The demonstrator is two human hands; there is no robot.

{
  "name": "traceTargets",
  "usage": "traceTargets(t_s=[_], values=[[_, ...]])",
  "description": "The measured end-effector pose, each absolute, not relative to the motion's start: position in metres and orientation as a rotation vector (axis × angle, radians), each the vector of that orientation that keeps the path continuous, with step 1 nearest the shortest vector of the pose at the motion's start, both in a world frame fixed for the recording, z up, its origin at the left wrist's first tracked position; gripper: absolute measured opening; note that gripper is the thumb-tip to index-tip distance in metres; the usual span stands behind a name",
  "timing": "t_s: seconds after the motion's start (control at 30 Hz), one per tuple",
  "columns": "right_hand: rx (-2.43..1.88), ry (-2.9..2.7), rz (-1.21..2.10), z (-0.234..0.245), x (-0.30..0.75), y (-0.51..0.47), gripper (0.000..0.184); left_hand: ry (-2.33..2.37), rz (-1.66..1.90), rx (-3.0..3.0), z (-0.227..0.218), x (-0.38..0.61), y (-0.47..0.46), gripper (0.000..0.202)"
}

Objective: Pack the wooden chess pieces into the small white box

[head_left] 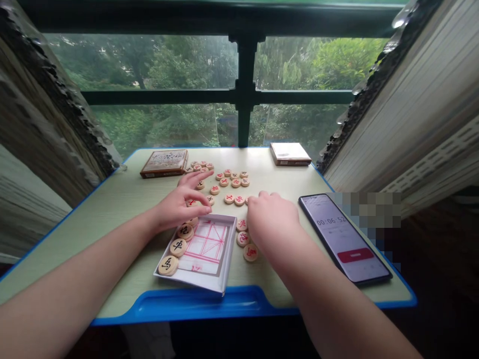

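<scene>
My left hand (pixel 183 199) hovers over the far left corner of a shallow white box (pixel 226 259), thumb and fingers spread apart, near loose wooden xiangqi pieces. Along the box's left side lie pieces with black characters, among them a black horse piece (pixel 168 265) and a black chariot piece (pixel 178 247). Inside shows a folded paper board (pixel 205 242) with red lines. My right hand (pixel 273 217) is curled down on the table to the right of the box; its fingertips are hidden. Beside it is a short column of red-character pieces, a red horse piece (pixel 250 253) nearest me.
More pieces (pixel 223 182) lie scattered past the box. A brown-sided box (pixel 164 163) stands at the back left, another flat box (pixel 290 153) at the back right. A phone (pixel 344 237) showing a timer lies right of my forearm. The table has a blue edge (pixel 202 304); a window is behind.
</scene>
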State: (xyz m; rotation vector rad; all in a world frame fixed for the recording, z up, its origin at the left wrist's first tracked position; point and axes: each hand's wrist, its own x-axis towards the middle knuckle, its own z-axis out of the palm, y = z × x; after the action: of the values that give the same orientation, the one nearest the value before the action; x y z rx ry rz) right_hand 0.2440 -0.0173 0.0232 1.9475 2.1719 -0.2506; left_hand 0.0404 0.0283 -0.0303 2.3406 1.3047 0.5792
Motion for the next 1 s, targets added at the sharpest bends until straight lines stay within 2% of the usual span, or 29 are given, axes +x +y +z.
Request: traceTargets(t_s=[0.43, 0.57, 0.77, 1.0], values=[[2.03, 2.234, -0.292, 0.02, 0.242, -0.009, 0.02, 1.337, 0.606, 2.301, -0.029, 0.039, 0.025, 0.023], [2.016, 2.589, -0.33, 0.019, 0.242, -0.01, 0.023, 1.336, 0.635, 2.296, -0.032, 0.036, 0.029, 0.021], [1.475, 3.078, -0.731, 0.013, 0.23, -0.017, 0.017, 1.322, 0.688, 2.29, -0.032, 0.033, 0.031, 0.015], [1.326, 3.136, -0.508, -0.004, 0.219, -0.013, 0.023, 1.303, 0.624, 2.235, -0.027, 0.031, 0.032, 0.011]])
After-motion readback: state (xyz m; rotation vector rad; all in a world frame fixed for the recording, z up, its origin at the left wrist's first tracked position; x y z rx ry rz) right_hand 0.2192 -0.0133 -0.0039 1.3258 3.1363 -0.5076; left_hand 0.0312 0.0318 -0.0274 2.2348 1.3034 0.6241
